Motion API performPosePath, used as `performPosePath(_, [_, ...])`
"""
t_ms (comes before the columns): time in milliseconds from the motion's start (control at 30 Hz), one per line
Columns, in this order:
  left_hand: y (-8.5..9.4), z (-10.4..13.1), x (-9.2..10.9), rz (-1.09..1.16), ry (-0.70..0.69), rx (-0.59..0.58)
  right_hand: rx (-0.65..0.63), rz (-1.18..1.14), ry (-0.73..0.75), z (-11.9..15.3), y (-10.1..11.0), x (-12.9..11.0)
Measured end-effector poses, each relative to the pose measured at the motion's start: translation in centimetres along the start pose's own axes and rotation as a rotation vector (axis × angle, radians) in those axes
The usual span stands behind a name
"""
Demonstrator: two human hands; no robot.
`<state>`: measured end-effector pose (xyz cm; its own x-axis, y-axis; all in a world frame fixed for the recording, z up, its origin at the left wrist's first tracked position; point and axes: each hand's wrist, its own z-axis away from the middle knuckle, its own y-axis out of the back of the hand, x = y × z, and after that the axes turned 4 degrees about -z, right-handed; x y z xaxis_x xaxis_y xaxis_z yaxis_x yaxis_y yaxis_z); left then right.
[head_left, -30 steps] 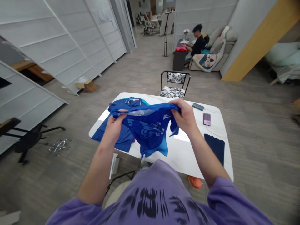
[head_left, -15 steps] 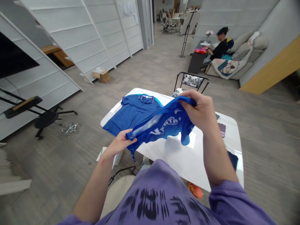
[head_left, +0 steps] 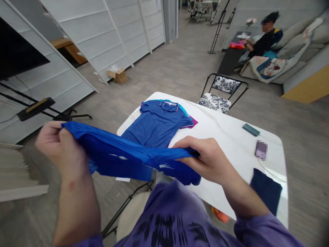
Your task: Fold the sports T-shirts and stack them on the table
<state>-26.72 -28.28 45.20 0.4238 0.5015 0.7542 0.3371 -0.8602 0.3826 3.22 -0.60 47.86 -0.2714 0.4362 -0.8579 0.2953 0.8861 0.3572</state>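
A bright blue garment (head_left: 133, 157) with small white marks is stretched between my two hands, above the near edge of the white table (head_left: 218, 130). My left hand (head_left: 63, 145) grips one end of it, left of the table. The other end is pinched between the thumb and fingers of my right hand (head_left: 200, 159), over the table. Beyond the garment, a dark blue collared shirt (head_left: 156, 120) lies spread on the table, with light blue and pink cloth showing from under its edge.
A teal case (head_left: 251, 130), a phone (head_left: 261, 150) and folded dark cloth (head_left: 267, 190) lie on the table's right side. A patterned chair (head_left: 216, 102) stands behind the table. Orange cloth (head_left: 220, 214) is below the near edge. A person (head_left: 264, 41) sits at the back right.
My left hand has moved left and up, and my right hand has come down, pulling the garment out wide. The lettering on it no longer shows. The view has shifted, revealing more of the table.
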Motion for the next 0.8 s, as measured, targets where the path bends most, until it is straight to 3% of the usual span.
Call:
performPosePath(67, [-4.0,-5.3,-1.1,0.021,-0.171,-0.022,0.099,0.027,-0.051,-3.6,-0.6,3.6])
performPosePath(133, [-10.1,-10.0,-3.0,0.076,-0.269,-0.166,0.201,0.074,-0.132,-8.0,-0.7,8.8])
performPosePath(233, [-22.0,-15.5,-7.1,0.095,-0.292,-0.441,0.344,0.154,-0.277,-15.5,0.2,19.2])
performPosePath(367, [-39.9,-20.8,-12.7,0.04,-0.26,-0.703,0.405,0.303,-0.426,-26.0,2.7,34.8])
performPosePath(467, [-52.0,-22.9,-16.1,-0.005,-0.249,-0.86,0.429,0.464,-0.557,-31.8,4.2,45.0])
performPosePath(533, [-58.0,-22.8,-18.3,-0.047,-0.261,-0.932,0.48,0.577,-0.685,-33.3,3.8,50.1])
performPosePath(600, [-61.3,-21.6,-20.8,-0.109,-0.257,-0.985,0.512,0.665,-0.799,-32.6,1.5,53.4])
performPosePath(667, [-61.4,-19.4,-23.7,-0.17,-0.238,-1.045,0.477,0.683,-0.874,-29.9,-2.8,54.7])
performPosePath(733, [-58.5,-16.4,-27.1,-0.222,-0.22,-1.125,0.378,0.594,-0.941,-25.7,-8.5,54.3])
performPosePath(800, [-53.6,-13.0,-30.7,-0.285,-0.178,-1.197,0.264,0.434,-1.091,-20.6,-15.0,52.6])
